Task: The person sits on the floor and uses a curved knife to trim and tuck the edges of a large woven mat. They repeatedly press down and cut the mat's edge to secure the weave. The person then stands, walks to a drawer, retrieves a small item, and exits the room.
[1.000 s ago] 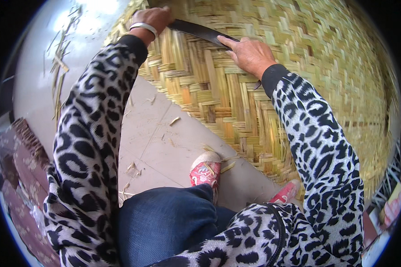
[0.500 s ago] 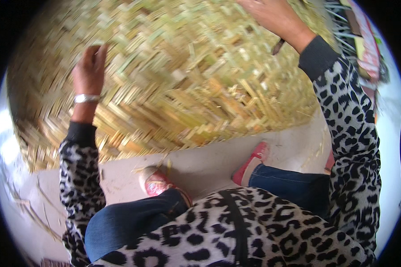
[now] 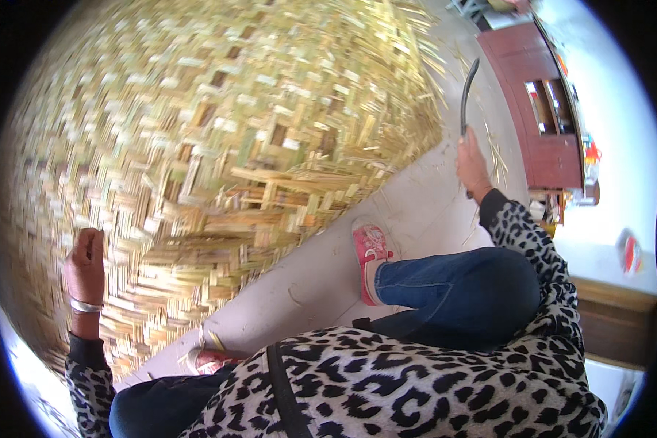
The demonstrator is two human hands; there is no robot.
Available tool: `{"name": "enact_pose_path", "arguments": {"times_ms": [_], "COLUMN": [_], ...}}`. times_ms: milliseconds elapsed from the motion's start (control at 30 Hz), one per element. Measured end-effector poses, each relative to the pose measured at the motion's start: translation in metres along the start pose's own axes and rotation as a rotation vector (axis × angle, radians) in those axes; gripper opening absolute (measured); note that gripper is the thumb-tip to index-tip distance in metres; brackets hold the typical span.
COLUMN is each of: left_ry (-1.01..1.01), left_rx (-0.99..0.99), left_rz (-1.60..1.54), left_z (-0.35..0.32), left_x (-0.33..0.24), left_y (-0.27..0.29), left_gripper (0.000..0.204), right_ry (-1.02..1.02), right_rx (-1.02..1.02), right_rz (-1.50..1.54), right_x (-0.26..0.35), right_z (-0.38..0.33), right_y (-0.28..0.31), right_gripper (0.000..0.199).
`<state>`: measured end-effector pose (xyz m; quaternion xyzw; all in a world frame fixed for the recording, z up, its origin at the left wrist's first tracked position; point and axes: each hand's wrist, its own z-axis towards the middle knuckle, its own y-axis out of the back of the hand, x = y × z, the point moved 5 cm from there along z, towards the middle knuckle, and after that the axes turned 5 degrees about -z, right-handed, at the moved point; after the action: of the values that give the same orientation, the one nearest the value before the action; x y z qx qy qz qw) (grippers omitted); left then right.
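While the right hand [image 3: 473,162] is clenched round the handle of a dark curved blade [image 3: 468,93], tip raised clear of the mat's frayed edge, the left hand [image 3: 85,261] curls against the big woven bamboo mat [image 3: 219,146], though whether it pinches a strip I cannot tell. That mat, spread across the pale floor [image 3: 409,212] ahead of the pink shoe [image 3: 369,255], looks light, springy and splintery, best held by its firmer woven body.

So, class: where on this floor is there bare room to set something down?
Bare pale floor lies between the large woven bamboo mat, the pink shoe and the right hand holding a dark curved blade. It is crowded at the mat's frayed edge, where loose strips are scattered.
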<state>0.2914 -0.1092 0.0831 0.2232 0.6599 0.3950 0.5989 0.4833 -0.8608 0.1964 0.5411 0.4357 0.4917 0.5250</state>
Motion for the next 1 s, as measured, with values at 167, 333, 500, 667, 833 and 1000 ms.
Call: {"name": "enact_pose_path", "arguments": {"times_ms": [167,333,500,667,833,1000], "left_ry": [-0.896,-1.439,-1.274,-0.907,-0.78,-0.695], "left_rx": [0.441,0.529,0.313,0.55,0.679,0.647], "left_rz": [0.217,0.317,0.466,0.516,0.693,0.699], "left_z": [0.016,-0.019,0.007,0.045,0.037,0.038], "left_x": [-0.189,-0.336,-0.4,-0.364,-0.345,-0.359], "left_y": [-0.067,-0.171,-0.3,-0.377,-0.399,-0.398], "left_gripper": [0.014,0.04,0.056,0.068,0.062,0.059], "right_ry": [-0.128,-0.1,0.052,0.119,0.221,0.226], "right_rx": [0.037,0.239,0.28,0.393,0.42,0.592], "right_rz": [0.124,0.096,0.111,0.062,0.01,0.112], "right_x": [-0.063,-0.01,0.022,0.021,0.021,0.019], "right_z": [-0.027,0.01,0.062,0.079,0.081,0.088], "right_y": [-0.074,-0.124,-0.158,-0.204,-0.218,-0.215], "right_gripper": [0.065,0.066,0.068,0.071,0.078,0.082]}}
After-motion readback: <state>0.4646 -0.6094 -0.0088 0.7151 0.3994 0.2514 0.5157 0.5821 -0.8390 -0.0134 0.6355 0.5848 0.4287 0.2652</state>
